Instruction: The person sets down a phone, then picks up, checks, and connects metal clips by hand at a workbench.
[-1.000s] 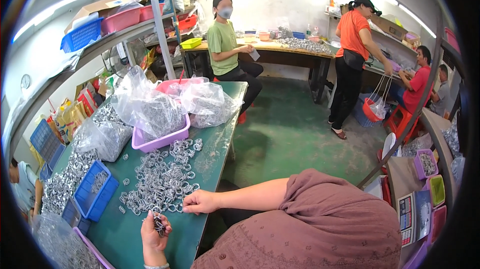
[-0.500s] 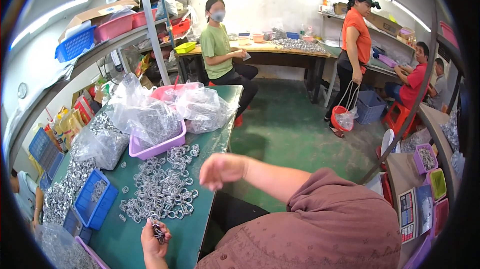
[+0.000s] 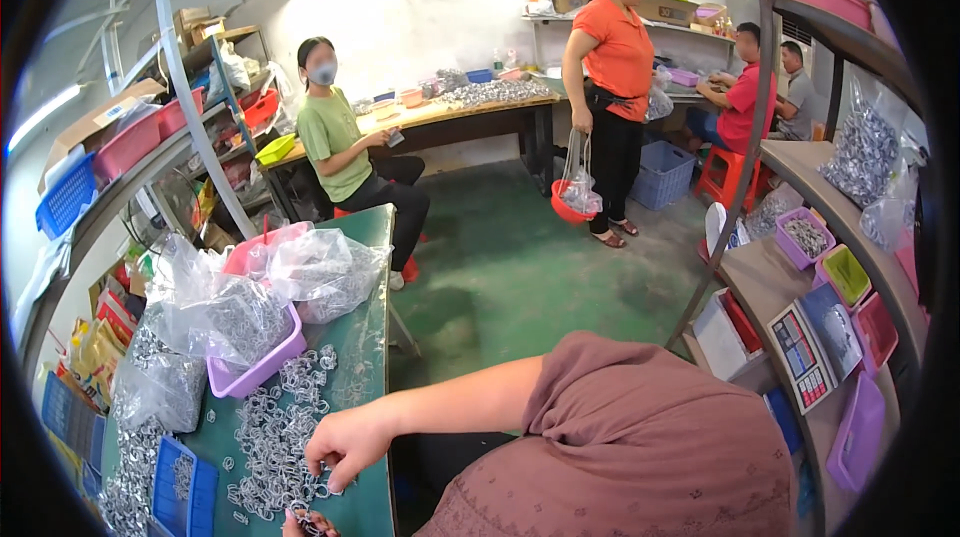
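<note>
On the green table point(image 3: 362, 362) lies a loose heap of small silvery metal ring-shaped pieces point(image 3: 275, 437). My right hand point(image 3: 352, 445) hangs over the near right side of this heap, fingers curled downward and thumb apart from them; no piece shows between them. At the bottom edge my left hand point(image 3: 306, 524) is only partly in view, closed around a few of the metal rings. A purple basin point(image 3: 258, 369) with a clear plastic bag of metal pieces stands beyond the heap. Left of the heap is a blue tray point(image 3: 188, 497) with some small pieces in it.
Another pile of metal pieces point(image 3: 130, 472) covers the table's left side. To my right, shelves carry a scale point(image 3: 803, 362) and a purple bin point(image 3: 805, 237). One person in green sits across the room; another in orange stands holding a red basket point(image 3: 575, 202). Two more sit farther back.
My right hand has moved down and left from beside the table to over the ring heap. The view has swung right, and my left hand now sits lower, partly cut off.
</note>
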The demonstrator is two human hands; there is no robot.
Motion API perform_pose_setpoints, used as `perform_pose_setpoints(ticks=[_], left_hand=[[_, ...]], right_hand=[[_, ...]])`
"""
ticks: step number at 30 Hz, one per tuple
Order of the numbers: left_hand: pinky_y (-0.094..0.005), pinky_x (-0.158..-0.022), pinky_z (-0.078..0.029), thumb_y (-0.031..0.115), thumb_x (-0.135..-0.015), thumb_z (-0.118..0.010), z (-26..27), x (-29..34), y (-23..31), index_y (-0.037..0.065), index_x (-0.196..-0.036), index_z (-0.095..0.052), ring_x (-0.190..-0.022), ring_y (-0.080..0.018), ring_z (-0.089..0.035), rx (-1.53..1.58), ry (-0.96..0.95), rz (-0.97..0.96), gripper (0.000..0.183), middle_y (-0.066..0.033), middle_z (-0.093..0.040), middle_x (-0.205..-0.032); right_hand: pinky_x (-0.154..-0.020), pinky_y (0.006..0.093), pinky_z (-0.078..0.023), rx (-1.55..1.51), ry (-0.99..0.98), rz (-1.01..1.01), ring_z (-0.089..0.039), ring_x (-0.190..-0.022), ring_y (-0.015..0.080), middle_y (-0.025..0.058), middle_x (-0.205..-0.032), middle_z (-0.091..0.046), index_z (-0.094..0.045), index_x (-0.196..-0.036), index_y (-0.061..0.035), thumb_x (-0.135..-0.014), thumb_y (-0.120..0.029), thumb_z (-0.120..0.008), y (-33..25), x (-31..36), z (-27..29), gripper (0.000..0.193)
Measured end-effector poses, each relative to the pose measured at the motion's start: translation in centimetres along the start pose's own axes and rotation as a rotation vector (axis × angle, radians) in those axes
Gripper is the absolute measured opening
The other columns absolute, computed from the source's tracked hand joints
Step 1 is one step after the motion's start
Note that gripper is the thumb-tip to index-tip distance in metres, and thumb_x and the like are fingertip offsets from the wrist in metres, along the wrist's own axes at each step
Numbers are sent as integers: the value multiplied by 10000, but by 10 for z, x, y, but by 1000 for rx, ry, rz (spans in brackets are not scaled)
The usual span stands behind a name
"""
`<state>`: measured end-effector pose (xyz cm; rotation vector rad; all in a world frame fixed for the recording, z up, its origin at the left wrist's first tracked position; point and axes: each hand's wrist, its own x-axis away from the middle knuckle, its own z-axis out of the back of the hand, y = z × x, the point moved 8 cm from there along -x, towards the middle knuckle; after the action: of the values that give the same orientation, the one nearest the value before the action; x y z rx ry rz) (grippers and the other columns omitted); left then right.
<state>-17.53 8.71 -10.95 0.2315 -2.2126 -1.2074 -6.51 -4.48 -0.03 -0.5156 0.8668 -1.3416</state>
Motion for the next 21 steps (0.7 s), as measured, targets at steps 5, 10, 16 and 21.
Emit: perform_pose_setpoints(ticks=[5, 10, 16, 21], left_hand=[[-233, -442, -353, 300, -891, -432, -1, -3, -3, 92, -732, -502, -494, -117, -429, -23, -17, 23, 271, -10, -497, -609], [-230, -438, -343, 311, -875, -457, -4, -5, -2, 102, -792, -507, -480, -115, -415, -67, -63, 4, 231, 3, -466, -581], [-233, -450, -357, 312, -882, -431, -1, 3, 0, 84, -888, -476, -527, -116, -437, -99, -110, -32, 232, -15, -490, -656], [-226, -450, -364, 319, -889, -417, 6, -14, -1, 72, -949, -494, -540, -117, -447, -86, -160, -41, 266, -26, -501, -670]], right_hand=[[-707, 380, -431, 101, 85, 162, -529, -859, 298, 171, -935, -531, -443, -1124, -25, -667, -123, -631, 7, -27, -33, 504], [-675, 398, -433, 244, 158, 337, -559, -776, 309, 163, -807, -584, -572, -905, -72, -731, -201, -605, 4, -46, -52, 219], [-607, 396, -433, 134, 227, 372, -558, -710, 309, 124, -743, -584, -572, -825, -63, -732, -173, -590, 9, -56, -58, 145], [-594, 388, -439, 166, 247, 365, -561, -691, 305, 122, -735, -589, -590, -807, -62, -740, -172, -588, 11, -56, -53, 129]])
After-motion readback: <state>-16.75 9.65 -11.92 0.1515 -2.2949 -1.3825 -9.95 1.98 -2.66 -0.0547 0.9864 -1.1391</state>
